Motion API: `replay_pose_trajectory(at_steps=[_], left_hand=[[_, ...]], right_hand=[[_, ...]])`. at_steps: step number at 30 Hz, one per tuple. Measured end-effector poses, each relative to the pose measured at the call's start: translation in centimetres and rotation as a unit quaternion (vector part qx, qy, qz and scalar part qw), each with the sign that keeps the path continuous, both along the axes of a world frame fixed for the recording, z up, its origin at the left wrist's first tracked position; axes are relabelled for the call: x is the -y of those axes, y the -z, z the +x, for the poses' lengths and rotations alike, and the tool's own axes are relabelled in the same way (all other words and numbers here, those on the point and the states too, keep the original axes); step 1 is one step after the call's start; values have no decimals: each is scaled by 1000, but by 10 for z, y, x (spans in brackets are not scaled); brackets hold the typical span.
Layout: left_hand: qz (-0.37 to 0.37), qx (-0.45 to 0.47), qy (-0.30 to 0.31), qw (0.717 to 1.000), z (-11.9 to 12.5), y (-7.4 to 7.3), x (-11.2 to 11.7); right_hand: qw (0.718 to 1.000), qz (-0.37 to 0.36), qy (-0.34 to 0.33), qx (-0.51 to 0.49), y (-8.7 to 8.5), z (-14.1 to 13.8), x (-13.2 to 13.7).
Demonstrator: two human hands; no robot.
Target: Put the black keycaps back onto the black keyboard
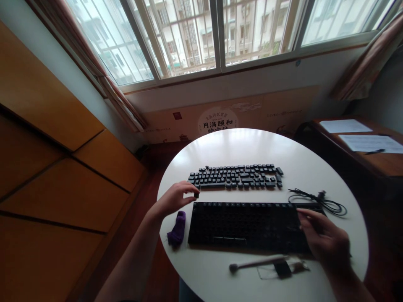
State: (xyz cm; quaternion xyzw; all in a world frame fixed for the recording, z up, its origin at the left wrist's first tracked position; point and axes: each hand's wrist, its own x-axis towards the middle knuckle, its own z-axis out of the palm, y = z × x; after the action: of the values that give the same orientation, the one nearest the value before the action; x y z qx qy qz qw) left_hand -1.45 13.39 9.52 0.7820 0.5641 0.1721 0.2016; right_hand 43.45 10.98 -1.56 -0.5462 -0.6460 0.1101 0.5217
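A black keyboard base [248,224] lies on the round white table [252,147] in front of me. Behind it, several loose black keycaps [236,176] are laid out in rows. My left hand [174,199] hovers just above the keyboard's far left corner and pinches a single black keycap [196,195] between thumb and fingers. My right hand [324,239] rests on the keyboard's right end, fingers spread flat over it, holding nothing that I can see.
A purple cloth [177,228] lies left of the keyboard. A black cable [317,200] coils at its far right. A small brush [255,264] and a dark tool [283,268] lie near the front edge. A wooden desk with papers [362,140] stands at the right.
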Motion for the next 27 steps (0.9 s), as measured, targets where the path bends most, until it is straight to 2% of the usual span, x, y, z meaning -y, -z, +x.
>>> replay_pose_trajectory(at_steps=[2,5,9,15,27], left_hand=[[-1,24,14,1000,7,6,27],[2,14,2,1000,15,18,45],[21,-28,3,999,19,28,43],[27,-91,12,995,19,29,37],[22,-62,7,998,17,32,36]], right_hand=[[1000,2,-3,6,-2,-1,-1],[1000,7,-8,16,-5,-1,-2],[1000,7,-5,19,-6,-1,-1],[1000,0,-1,8,-5,-2,1],[1000,-2,-11,7,-3,0,2]])
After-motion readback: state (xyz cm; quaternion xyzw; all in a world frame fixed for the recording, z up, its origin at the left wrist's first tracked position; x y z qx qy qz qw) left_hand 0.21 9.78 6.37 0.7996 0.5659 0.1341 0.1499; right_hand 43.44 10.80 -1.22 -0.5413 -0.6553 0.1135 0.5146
